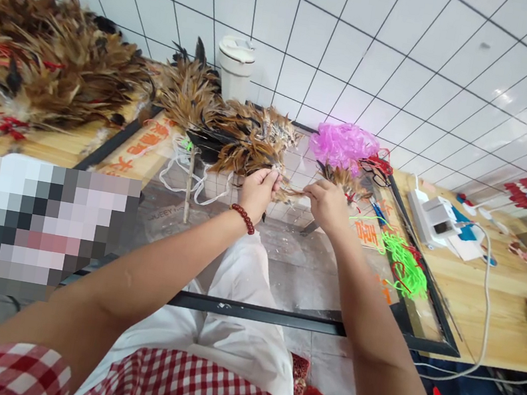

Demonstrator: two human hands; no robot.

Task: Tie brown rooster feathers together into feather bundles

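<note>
I am seeing a feather bundle (250, 155) fanning out in glossy brown and tan with near-black streaks. It is lying just beyond the left hand (258, 193), whose thumb and fingers are pinching at its near end, while the right hand (325, 204) is nipping a thin brown feather (291, 193) between the two. The black table frame (264, 313) is running under both arms, the glass top (304, 258) is stretching between it and the hands, and bright green cords (404, 261) are lying to the right.
</note>
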